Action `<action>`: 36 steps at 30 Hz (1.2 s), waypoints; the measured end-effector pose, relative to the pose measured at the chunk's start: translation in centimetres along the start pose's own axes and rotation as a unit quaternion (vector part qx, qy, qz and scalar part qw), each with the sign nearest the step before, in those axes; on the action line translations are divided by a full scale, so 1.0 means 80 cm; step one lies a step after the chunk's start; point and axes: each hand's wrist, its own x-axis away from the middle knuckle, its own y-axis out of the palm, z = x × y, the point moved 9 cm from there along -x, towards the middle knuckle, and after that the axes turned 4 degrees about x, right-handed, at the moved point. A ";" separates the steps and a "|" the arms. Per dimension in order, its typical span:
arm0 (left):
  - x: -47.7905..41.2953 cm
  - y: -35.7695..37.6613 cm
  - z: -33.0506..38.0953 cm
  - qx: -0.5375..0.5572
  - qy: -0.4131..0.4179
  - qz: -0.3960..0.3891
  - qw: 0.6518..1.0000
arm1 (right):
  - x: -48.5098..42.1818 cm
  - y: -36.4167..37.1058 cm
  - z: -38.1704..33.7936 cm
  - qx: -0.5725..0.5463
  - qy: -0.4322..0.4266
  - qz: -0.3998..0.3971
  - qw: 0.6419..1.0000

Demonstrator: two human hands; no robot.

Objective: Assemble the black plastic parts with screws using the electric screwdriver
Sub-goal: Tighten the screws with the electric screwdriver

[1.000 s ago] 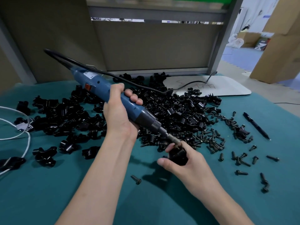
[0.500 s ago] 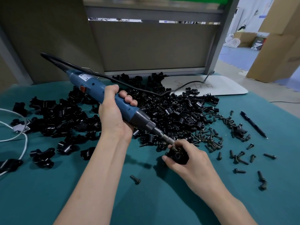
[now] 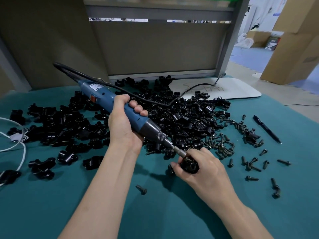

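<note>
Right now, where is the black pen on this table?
In the head view, the black pen lies on the teal table at the far right, just right of the scattered screws and nearer than the white board.

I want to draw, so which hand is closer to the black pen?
The right hand, holding a black part left of the pen. The left hand grips the screwdriver farther left.

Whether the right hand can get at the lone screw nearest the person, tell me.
Not as things stand, probably: the right hand grips the black part under the screwdriver tip. The screw itself lies uncovered on bare mat just left of it.
</note>
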 end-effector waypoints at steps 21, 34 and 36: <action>0.003 -0.005 -0.025 -0.015 -0.028 0.014 0.999 | -0.002 -0.016 -0.008 0.040 -0.006 0.075 0.996; -0.001 -0.019 -0.018 -0.003 -0.009 0.054 0.998 | -0.003 -0.010 -0.006 0.070 0.008 0.061 0.996; -0.002 -0.021 -0.020 -0.008 -0.016 0.059 0.998 | -0.003 -0.015 -0.012 0.087 -0.002 0.078 0.993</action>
